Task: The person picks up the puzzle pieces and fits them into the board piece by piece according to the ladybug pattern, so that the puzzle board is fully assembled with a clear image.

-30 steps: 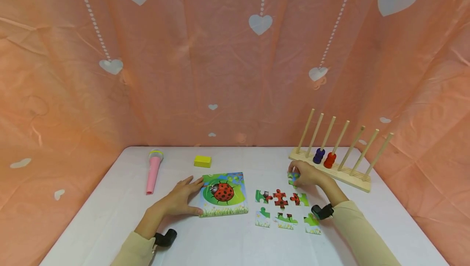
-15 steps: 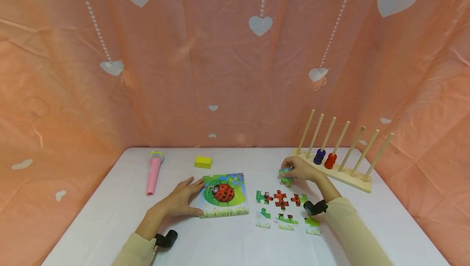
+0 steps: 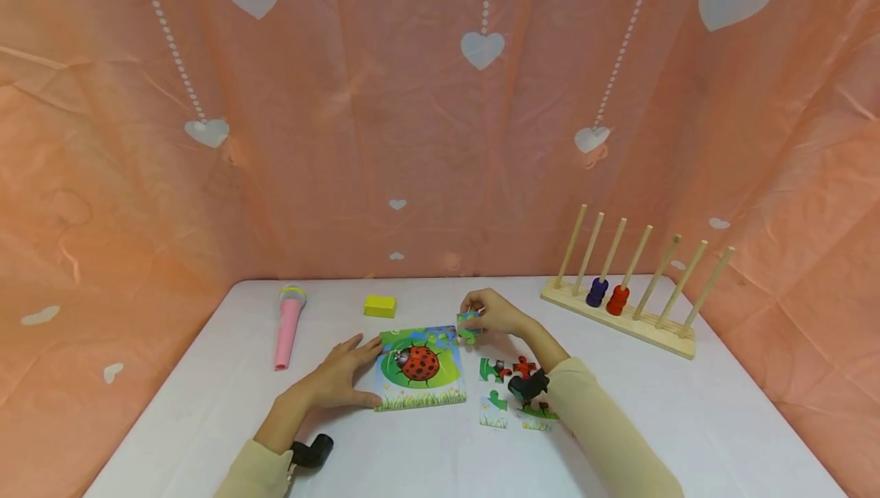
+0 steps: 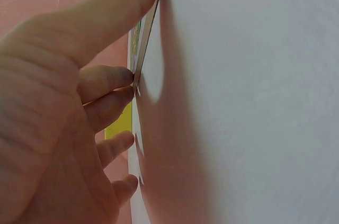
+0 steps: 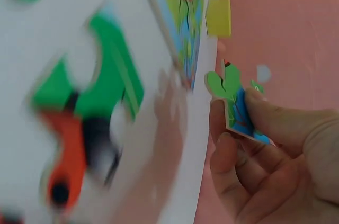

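My left hand (image 3: 338, 377) lies at the left side of a square ladybug puzzle board (image 3: 440, 387), thumb and fingertips touching its left edge with the fingers spread. Off the board's upper right corner, my right hand (image 3: 500, 313) pinches a green and blue jigsaw piece (image 5: 241, 110) between thumb and fingers, above the table. A bit of green shows behind the thumb in the right wrist view; I cannot tell whether it is a second piece. Several loose jigsaw pieces (image 3: 493, 412) lie right of the board, some hidden under the right wrist and its black camera (image 3: 528, 386).
On the white table (image 3: 385, 460), a yellow block (image 3: 380, 306) lies behind the board. A pink toy microphone (image 3: 286, 334) lies at the far left. A wooden peg rack (image 3: 646, 332) with purple beads (image 3: 596, 292) and red beads (image 3: 617, 300) stands back right, before an orange curtain (image 3: 426, 139).
My right hand has carried the jigsaw piece leftward from near the peg rack to beside the board's upper right corner. My left hand has stayed at the board's left edge.
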`<state>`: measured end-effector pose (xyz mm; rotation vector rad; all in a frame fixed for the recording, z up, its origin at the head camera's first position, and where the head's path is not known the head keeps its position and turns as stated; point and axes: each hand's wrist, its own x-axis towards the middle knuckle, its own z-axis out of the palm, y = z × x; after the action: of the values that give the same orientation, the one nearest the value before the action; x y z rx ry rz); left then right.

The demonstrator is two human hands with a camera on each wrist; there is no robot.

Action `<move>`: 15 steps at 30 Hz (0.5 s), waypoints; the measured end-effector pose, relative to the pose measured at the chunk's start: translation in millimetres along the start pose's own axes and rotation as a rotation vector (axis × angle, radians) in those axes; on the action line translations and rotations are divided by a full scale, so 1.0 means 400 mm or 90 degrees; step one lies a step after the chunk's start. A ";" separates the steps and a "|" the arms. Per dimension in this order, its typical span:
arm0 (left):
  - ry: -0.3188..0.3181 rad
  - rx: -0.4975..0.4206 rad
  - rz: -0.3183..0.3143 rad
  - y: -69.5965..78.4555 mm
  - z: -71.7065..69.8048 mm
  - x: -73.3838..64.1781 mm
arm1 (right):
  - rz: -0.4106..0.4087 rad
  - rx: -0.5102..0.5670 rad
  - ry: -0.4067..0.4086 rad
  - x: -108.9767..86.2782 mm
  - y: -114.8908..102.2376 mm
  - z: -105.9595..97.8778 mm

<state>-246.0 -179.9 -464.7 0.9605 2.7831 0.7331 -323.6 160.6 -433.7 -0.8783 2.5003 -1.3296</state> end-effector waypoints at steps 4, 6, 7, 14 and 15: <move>0.002 -0.002 -0.001 0.000 -0.002 -0.002 | -0.002 0.012 -0.015 0.025 -0.026 0.034; 0.003 -0.002 0.000 -0.001 -0.002 -0.003 | -0.001 0.011 -0.017 0.034 -0.033 0.048; 0.003 -0.002 0.000 -0.001 -0.002 -0.004 | 0.002 0.004 -0.019 0.037 -0.036 0.055; 0.004 -0.005 0.006 -0.004 0.000 -0.004 | 0.014 -0.040 -0.006 0.051 -0.036 0.091; 0.004 -0.004 0.008 -0.003 0.000 -0.003 | 0.011 -0.047 -0.004 0.051 -0.036 0.094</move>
<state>-245.7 -181.5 -465.6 0.9770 2.7818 0.7472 -318.8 116.4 -441.7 -0.8728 2.5612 -1.2359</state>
